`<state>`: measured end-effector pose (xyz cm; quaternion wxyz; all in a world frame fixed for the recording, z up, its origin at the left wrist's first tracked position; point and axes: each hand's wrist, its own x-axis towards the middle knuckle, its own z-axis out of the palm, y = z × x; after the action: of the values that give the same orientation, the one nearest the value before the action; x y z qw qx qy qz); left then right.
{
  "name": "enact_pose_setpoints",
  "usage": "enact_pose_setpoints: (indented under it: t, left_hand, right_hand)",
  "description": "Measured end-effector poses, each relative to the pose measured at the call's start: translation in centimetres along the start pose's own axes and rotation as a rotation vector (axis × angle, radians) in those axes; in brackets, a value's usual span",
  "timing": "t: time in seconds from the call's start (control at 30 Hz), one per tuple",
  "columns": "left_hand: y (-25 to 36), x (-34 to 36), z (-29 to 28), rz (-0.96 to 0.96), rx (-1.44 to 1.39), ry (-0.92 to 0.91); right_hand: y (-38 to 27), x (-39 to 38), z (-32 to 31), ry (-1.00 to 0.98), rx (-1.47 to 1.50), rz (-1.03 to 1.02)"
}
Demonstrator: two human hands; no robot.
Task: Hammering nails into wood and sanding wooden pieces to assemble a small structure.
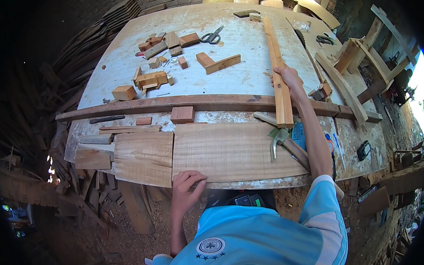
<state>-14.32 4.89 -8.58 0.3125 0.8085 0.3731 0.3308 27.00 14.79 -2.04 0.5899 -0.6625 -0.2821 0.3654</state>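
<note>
My right hand (288, 79) reaches far across the workbench, closed round two long wooden strips (280, 100) lying side by side. Their near ends come just past a long dark wooden beam (199, 102) and over a wooden-handled tool with a curved metal blade (277, 144). My left hand (189, 183) rests on the near edge of a wide wooden board (230, 150), its fingers loosely bent and holding nothing. A shorter board (143, 158) butts against that one at the left.
Beyond the beam lie several wood blocks (124, 92), an L-shaped wooden piece (219, 63) and scissors (211, 36). A toothed saw blade (300, 38) lies at the far right. A wooden frame (362, 56) stands past the right edge. Scrap wood (92, 47) is stacked at the left.
</note>
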Motion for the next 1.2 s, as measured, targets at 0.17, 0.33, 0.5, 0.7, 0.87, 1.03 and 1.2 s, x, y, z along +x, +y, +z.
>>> enact_pose_setpoints:
  t: [0.17, 0.33, 0.5, 0.7, 0.87, 1.03, 1.2]
  left_hand:
    - [0.1, 0.1, -0.1, -0.035, -0.033, -0.008]
    - [1.6, 4.0, 1.1, -0.126, -0.431, -0.011]
    - [2.6, 11.0, 2.3, -0.372, -1.221, -0.019]
    - [0.4, 12.3, 1.2, -0.370, -0.969, 0.458]
    - [-1.6, 8.3, -1.8, -0.492, -0.824, 0.782]
    - [-2.1, 7.6, -2.7, -0.437, -0.797, 1.133]
    - [0.3, 7.7, -4.5, -0.303, -0.703, 1.098]
  right_hand:
    - [-0.6, -2.9, 0.1, -0.079, -0.037, -0.004]
    - [-1.4, -9.8, 1.6, -0.197, -0.078, -0.062]
    - [-0.2, -16.6, 5.2, -0.396, -0.197, -0.220]
    - [2.6, -20.6, 7.6, -0.838, -0.192, -0.300]
    - [2.2, -22.1, 4.9, -1.093, -0.621, -0.131]
    - [6.1, -22.5, 2.6, -0.778, -0.767, -0.580]
    - [6.9, -22.5, 1.5, -0.707, -0.892, -0.641]
